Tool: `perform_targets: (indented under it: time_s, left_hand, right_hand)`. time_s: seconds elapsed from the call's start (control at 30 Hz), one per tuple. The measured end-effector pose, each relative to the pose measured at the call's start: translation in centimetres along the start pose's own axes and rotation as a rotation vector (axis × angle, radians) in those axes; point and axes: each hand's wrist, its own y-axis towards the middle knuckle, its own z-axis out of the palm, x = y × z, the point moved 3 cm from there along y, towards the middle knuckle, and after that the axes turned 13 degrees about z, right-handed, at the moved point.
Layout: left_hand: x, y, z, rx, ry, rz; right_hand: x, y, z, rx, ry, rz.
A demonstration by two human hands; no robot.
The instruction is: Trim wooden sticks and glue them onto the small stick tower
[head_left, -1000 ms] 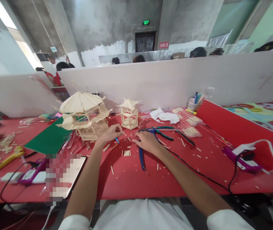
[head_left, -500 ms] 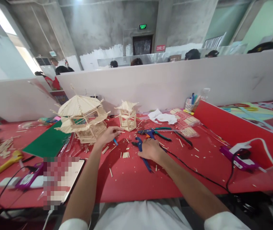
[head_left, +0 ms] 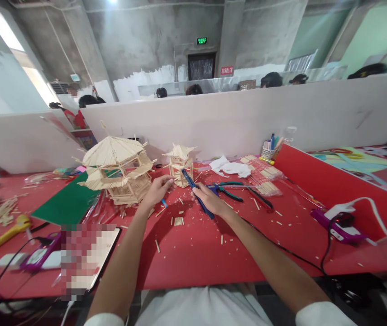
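My right hand (head_left: 210, 198) is wrapped round blue-handled cutting pliers (head_left: 196, 192), raised off the table with the jaws pointing up and away toward the small stick pavilion (head_left: 180, 164). My left hand (head_left: 159, 189) is closed in a pinch just left of the jaws; whatever its fingertips hold is too small to make out. Behind and left of that hand stands a larger two-tiered stick pavilion (head_left: 115, 167). A few short sticks (head_left: 179, 221) lie side by side below the hands. Green-handled pliers (head_left: 232, 192) rest right of my right hand.
Scraps of wood litter the red table (head_left: 186, 258). At left lie a green mat (head_left: 64, 199), a yellow glue gun (head_left: 13, 231) and a tablet (head_left: 103, 258). A white cloth (head_left: 230, 167) and bagged sticks (head_left: 264, 174) are farther back. A purple power strip (head_left: 337, 226) sits right.
My right hand has lifted the blue cutting pliers off the table and swung the jaws up and forward, near my left fingertips. My left hand has shifted slightly, its fingers drawn into a pinch.
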Motion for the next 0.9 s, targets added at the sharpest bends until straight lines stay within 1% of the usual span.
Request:
perform_targets:
  time_s: [0.07, 0.2, 0.37, 0.47, 0.63, 0.9]
  left_hand:
    - [0.0, 0.2, 0.2, -0.012, 0.029, 0.023]
    - [0.1, 0.3, 0.8, -0.011, 0.031, 0.087]
    - [-0.6, 0.2, 1.4, 0.016, 0.11, 0.121]
    - [-1.0, 0.1, 1.4, 0.014, 0.176, 0.123]
    - [-1.2, 0.0, 1.3, 0.005, 0.248, 0.147]
    - [-1.9, 0.1, 1.4, -0.015, 0.344, 0.17]
  right_hand:
    - [-0.4, 0.2, 0.5, 0.013, 0.045, -0.01]
    - [-0.8, 0.2, 1.3, 0.021, 0.053, -0.032]
    - [-0.9, 0.3, 1.9, 0.042, 0.059, -0.06]
    - [-1.0, 0.4, 1.8, 0.03, 0.067, -0.07]
    - [-1.2, 0.6, 1.4, 0.017, 0.064, -0.06]
    - [-0.4, 0.2, 1.4, 0.017, 0.054, -0.095]
